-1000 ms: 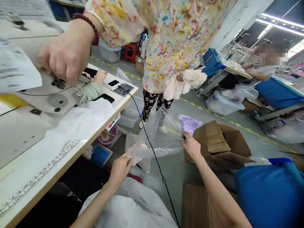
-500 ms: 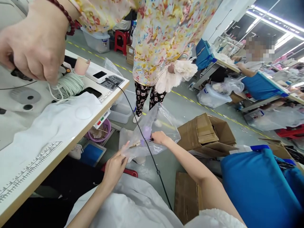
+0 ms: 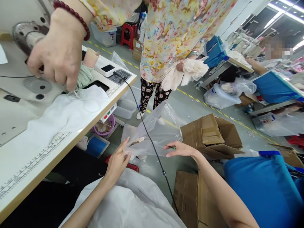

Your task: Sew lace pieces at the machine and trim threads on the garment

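My left hand (image 3: 118,163) pinches the near edge of a clear plastic bag (image 3: 154,126), which spreads out in front of my lap. Some pale pieces (image 3: 139,140) show by the bag near my left fingertips; whether they are inside it I cannot tell. My right hand (image 3: 179,148) is curled at the bag's right edge. It holds a small dark, thin tool with a green part (image 3: 174,147), mostly hidden by the fingers. A black cable (image 3: 152,142) runs across in front of the bag. White cloth (image 3: 125,202) covers my lap.
At left, a co-worker's hand (image 3: 55,60) is at the sewing machine on a table (image 3: 104,110) with white fabric (image 3: 68,110); the co-worker's other hand holds pale cloth (image 3: 182,74). Cardboard boxes (image 3: 204,133) and a blue cloth-covered container (image 3: 256,186) stand at right.
My right hand has drawn back right and down from the middle of the bag. The purple item seen beside it is no longer visible. The view has shifted slightly; my left hand keeps its pinch.
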Demonstrator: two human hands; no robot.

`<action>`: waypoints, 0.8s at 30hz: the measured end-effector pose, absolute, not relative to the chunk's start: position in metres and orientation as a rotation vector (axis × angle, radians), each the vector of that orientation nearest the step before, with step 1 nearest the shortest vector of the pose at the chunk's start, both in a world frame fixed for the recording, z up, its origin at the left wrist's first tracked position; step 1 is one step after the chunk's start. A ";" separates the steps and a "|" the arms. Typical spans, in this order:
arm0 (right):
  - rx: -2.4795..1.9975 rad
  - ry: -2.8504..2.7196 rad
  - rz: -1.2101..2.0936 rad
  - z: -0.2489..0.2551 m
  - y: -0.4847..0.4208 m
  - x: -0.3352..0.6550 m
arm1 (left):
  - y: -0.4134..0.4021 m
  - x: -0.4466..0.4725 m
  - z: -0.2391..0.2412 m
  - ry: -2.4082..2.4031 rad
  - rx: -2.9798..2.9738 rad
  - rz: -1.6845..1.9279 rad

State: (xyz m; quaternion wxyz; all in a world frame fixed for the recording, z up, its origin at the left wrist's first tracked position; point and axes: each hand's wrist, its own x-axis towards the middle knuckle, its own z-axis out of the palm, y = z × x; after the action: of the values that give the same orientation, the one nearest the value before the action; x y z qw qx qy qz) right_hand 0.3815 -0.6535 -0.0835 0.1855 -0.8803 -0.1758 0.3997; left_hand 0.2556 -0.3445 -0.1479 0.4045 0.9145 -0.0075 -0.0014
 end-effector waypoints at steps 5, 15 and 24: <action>-2.505 -0.442 1.106 -0.103 -0.631 0.393 | -0.327 0.261 -0.168 0.146 2.204 -0.116; -2.205 -0.723 0.381 -0.001 -0.514 0.385 | -0.281 0.162 -0.077 0.491 1.792 0.079; -1.506 -1.147 1.268 -0.037 -0.350 0.245 | -0.284 0.067 -0.042 0.830 1.284 0.358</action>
State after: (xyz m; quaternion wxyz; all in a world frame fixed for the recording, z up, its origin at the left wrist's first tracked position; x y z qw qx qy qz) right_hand 0.2451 -0.3497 -0.0373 0.4184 -0.6002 -0.4574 0.5054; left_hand 0.0670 -0.2839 -0.0423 0.7072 0.5781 0.3737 0.1610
